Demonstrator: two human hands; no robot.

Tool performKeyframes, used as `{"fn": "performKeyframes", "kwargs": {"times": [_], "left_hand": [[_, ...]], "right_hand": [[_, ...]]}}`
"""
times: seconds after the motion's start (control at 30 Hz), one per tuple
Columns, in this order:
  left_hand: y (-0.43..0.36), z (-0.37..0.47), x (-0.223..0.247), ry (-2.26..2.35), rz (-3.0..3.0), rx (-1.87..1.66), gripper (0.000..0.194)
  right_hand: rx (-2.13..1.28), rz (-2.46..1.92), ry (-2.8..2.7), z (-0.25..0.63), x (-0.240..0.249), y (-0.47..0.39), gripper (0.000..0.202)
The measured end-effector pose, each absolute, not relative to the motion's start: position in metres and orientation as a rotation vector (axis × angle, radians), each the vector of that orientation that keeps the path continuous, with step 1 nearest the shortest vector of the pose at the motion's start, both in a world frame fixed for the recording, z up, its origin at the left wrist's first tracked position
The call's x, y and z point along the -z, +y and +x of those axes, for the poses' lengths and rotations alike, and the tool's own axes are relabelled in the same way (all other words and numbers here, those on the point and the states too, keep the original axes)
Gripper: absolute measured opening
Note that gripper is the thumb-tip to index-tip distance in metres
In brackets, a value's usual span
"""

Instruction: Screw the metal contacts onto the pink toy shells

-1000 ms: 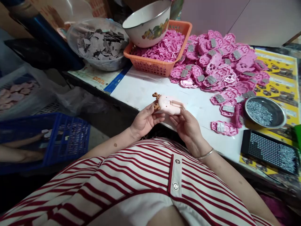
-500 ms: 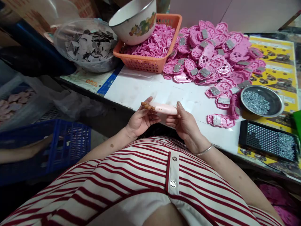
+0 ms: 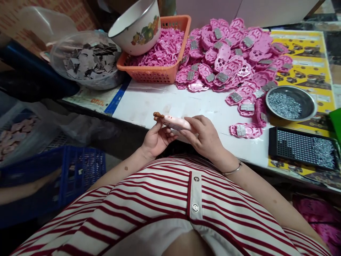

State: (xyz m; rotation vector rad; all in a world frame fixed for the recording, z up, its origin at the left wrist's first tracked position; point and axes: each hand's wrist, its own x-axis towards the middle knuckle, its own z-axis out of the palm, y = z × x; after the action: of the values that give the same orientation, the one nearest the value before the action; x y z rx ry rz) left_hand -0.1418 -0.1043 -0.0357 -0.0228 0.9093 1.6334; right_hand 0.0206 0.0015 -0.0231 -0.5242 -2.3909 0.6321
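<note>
Just over the table's front edge, both hands hold a light pink plastic toy casing [image 3: 176, 122] with a brown knobbly end pointing left. My left hand [image 3: 157, 139] is closed on the brown end, thumb against it and the other fingers curled below. My right hand [image 3: 204, 135] grips the right end between thumb and fingers. The casing is tilted, so part of its side faces me; its underside is partly hidden by the fingers. Nearest to the right hand on the table lies a pink plastic shell with a metal plate [image 3: 245, 131].
Pink shells [image 3: 223, 60] lie heaped at the back. An orange basket [image 3: 151, 75] of small pink parts carries an enamel bowl [image 3: 135, 28]. A clear bowl [image 3: 87, 83] holds grey plates. On the right are a steel bowl [image 3: 291, 103] of screws and a black tray [image 3: 298, 149]. Another person's arm [image 3: 29, 186] reaches into a blue crate [image 3: 82, 177].
My right hand has turned over, its back now upward on the casing's right end. The casing has shifted slightly left and tilted. The whole view has moved a little.
</note>
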Motion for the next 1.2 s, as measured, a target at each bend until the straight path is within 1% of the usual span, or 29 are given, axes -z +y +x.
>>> {"fn": "performKeyframes", "kwargs": {"times": [0.13, 0.23, 0.27, 0.37, 0.4, 0.43, 0.53, 0.63, 0.7, 0.77, 0.87, 0.93, 1.0, 1.1, 1.2], "left_hand": [[-0.1, -0.143, 0.038, 0.869, -0.003, -1.62, 0.038], [-0.096, -0.138, 0.04, 0.881, 0.13, -1.621, 0.034], [-0.094, -0.134, 0.041, 0.906, 0.19, -1.616, 0.036], [-0.086, -0.13, 0.04, 0.973, 0.299, -1.621, 0.05], [-0.084, -0.135, 0.038, 0.939, 0.292, -1.654, 0.05], [-0.082, -0.145, 0.035, 0.879, 0.276, -1.708, 0.048], [-0.101, -0.198, 0.026, 0.813, 0.172, -1.933, 0.033], [-0.15, -0.259, 0.032, 0.988, -0.058, -2.288, 0.027], [-0.186, -0.288, 0.053, 1.201, -0.307, -2.39, 0.028], [-0.215, -0.301, 0.087, 1.358, -0.634, -2.289, 0.029], [-0.242, -0.292, 0.152, 1.405, -0.926, -2.089, 0.03], [-0.253, -0.277, 0.19, 1.412, -1.093, -1.97, 0.034], [-0.263, -0.269, 0.217, 1.411, -1.202, -1.915, 0.036], [-0.282, -0.287, 0.234, 1.434, -1.297, -1.94, 0.037], [-0.322, -0.344, 0.22, 1.501, -1.327, -2.075, 0.038]], "right_hand": [[-0.701, -0.475, -2.342, 0.017, 0.025, 0.0, 0.044], [-0.836, -0.548, -2.223, 0.015, 0.023, 0.005, 0.035], [-0.891, -0.593, -2.172, 0.014, 0.022, 0.006, 0.034], [-1.014, -0.694, -2.164, 0.007, 0.015, 0.013, 0.037], [-1.026, -0.687, -2.188, 0.003, 0.013, 0.016, 0.04], [-1.032, -0.662, -2.237, -0.002, 0.012, 0.019, 0.042], [-1.051, -0.629, -2.394, -0.019, 0.012, 0.026, 0.046], [-1.092, -0.569, -2.556, -0.033, 0.017, 0.026, 0.044], [-1.115, -0.498, -2.656, -0.041, 0.019, 0.025, 0.044], [-1.13, -0.434, -2.727, -0.048, 0.02, 0.024, 0.045], [-1.162, -0.373, -2.784, -0.057, 0.02, 0.025, 0.047], [-1.154, -0.388, -2.818, -0.06, 0.021, 0.028, 0.047], [-1.127, -0.472, -2.853, -0.06, 0.021, 0.032, 0.049], [-1.082, -0.668, -2.906, -0.058, 0.022, 0.04, 0.053], [-1.052, -0.763, -2.918, -0.052, 0.031, 0.052, 0.05]]}}
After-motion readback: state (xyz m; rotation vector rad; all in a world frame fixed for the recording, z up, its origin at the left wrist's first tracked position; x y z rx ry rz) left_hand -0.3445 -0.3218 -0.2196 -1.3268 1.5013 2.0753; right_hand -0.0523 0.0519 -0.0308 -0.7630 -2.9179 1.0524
